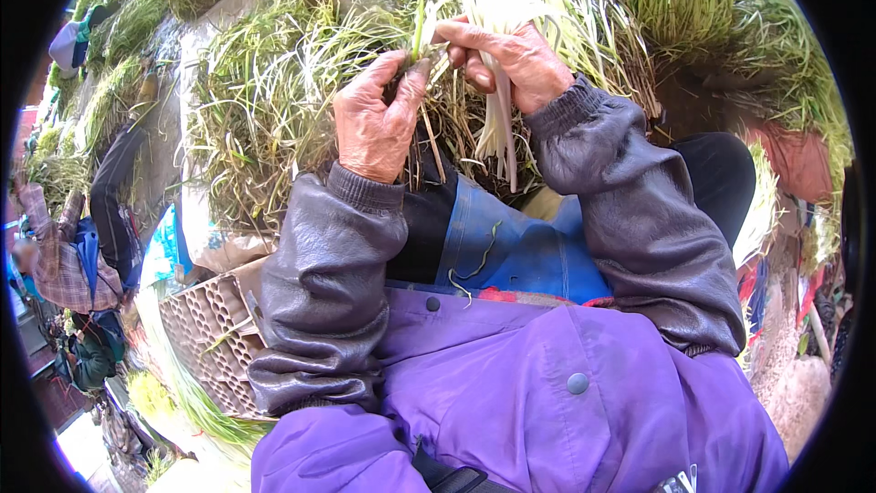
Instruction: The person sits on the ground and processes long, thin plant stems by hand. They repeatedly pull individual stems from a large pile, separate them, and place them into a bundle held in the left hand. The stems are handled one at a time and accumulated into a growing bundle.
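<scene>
My right hand (510,65) is closed around a bunch of long, pale leafy stalks (503,3), which look like blanched chives. Their cut-looking ends hang below the palm, and the bright tops fan out above it. Close by on the left, my left hand (383,106) pinches a thin green stalk (419,31) between thumb and fingers. Under both hands lies a big heap of loose green and yellowish stalks (267,103), with brown, dry bits mixed in. A blue apron (520,243) covers my lap below the heap, and a stray strand rests on it.
To my left sits a brown block full of round holes (209,315), beside long green stalks (219,418). More bundles of greens (677,0) are stacked at the upper right. A person in a plaid shirt (75,274) is at the far left, among further piles.
</scene>
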Demonstrator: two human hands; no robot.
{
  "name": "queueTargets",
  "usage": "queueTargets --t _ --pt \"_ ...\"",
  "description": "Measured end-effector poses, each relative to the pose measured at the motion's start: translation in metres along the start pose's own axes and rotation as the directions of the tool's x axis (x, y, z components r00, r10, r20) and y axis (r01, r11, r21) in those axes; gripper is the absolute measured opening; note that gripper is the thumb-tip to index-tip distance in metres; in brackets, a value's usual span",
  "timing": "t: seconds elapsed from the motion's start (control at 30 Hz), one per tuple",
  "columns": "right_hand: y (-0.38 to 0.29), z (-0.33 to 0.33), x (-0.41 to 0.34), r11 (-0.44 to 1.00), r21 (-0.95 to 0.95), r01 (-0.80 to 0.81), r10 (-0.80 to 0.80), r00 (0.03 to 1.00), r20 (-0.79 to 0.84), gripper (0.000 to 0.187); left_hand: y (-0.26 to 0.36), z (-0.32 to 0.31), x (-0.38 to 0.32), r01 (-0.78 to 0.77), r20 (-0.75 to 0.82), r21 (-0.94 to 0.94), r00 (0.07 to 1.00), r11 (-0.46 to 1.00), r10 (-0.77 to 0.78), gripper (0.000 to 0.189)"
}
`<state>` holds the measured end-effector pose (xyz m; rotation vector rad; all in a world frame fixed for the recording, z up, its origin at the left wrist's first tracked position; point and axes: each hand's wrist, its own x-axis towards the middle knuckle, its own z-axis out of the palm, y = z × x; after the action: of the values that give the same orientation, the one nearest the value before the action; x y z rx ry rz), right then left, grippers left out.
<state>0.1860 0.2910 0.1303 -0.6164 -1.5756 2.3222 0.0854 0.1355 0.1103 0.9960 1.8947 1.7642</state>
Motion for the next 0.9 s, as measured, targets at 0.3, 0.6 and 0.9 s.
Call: queueTargets --t 0.3,0.6,0.9 --pt "-0.002 -0.004 -0.002 0.998 0.035 -0.06 0.061 0.998 -0.012 0.027 0.004 0.009 0.001 -0.068 0.007 0.15 0.998 0.986 0.068 0.024" --pt "-0.003 0.007 -0.004 0.994 0.011 0.113 -0.113 0.993 -0.034 0.023 0.013 0.008 0.002 0.242 0.04 -0.396 0.968 0.886 -0.247 0.021" --pt "-0.008 -0.006 0.001 0.974 0.111 0.196 -0.194 0.981 -0.028 0.02 -0.031 -0.043 0.005 0.246 -0.029 0.403 0.966 0.882 -0.257 0.019"
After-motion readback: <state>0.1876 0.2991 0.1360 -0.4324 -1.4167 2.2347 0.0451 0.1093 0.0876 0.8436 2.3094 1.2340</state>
